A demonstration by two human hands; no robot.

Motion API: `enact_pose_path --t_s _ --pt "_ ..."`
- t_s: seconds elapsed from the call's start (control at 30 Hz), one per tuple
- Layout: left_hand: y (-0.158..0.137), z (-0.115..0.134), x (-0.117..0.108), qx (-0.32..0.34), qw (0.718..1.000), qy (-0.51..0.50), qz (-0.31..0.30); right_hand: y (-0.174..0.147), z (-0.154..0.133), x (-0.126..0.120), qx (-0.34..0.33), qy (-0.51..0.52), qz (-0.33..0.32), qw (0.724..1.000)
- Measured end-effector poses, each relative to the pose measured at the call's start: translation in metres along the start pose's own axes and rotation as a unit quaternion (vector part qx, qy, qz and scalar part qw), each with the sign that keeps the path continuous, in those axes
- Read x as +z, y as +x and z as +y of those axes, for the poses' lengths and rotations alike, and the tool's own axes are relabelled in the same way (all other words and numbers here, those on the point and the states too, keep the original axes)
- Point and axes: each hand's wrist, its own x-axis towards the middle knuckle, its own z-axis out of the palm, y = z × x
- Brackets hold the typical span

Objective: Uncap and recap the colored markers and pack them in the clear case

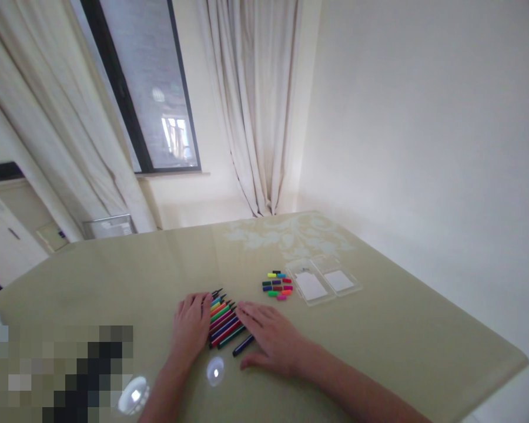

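A: What lies nearest us?

B: One loose dark pen (242,346), slanted on the table (114,282), its far end hidden by the right hand (273,336). That hand's fingers are stretched out, thumb held apart, nothing wrapped in them. Whether the fingertips press down, we cannot tell.

A: And the left hand (191,326)?

B: Fingers together, lightly bent, laid at the left ends of the row of coloured pens (221,324); not curled round any one barrel. The row lies slantwise between both hands, dark tips pointing away from us.

A: Handling of the pens?

B: Light and stiff, we judge. Barrels look smooth, so apt to roll or slip on this glossy top. The tips appear uncapped: likely the delicate, staining part. We would hold mid-barrel.

A: Beyond the row?

B: A cluster of small bright caps (277,288), off to the right. Light, easily scattered; pinch by the sides. Just past them, a clear plastic case (327,282), both halves laid flat, white inserts (311,286) inside. Thin, probably brittle; best taken by the rim.
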Motion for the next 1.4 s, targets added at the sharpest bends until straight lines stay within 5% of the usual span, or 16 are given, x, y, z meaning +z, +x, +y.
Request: enact_pose_path --t_s 0.23,0.53,0.67,0.8,1.03,1.4 --pt "0.002 -0.004 0.002 -0.002 1.000 0.026 -0.004 0.023 -0.026 0.021 0.006 0.022 -0.012 1.000" --pt "0.003 -0.015 0.003 -0.004 1.000 0.027 0.011 0.034 -0.021 0.022 0.030 -0.032 0.066 0.997" --pt "-0.007 0.004 -0.001 0.006 0.999 0.031 0.029 0.024 0.013 -0.008 0.161 -0.082 0.163 0.970" --pt "-0.026 0.039 0.003 0.073 0.996 0.043 0.009 0.003 0.059 -0.042 0.317 -0.147 0.227 0.909" --pt "-0.043 0.063 0.012 0.136 0.986 0.088 -0.040 -0.009 0.083 -0.051 0.405 -0.132 0.169 0.889" --pt "-0.027 0.046 0.000 0.109 0.983 0.144 -0.019 0.006 0.070 -0.045 0.383 -0.044 0.151 0.910"
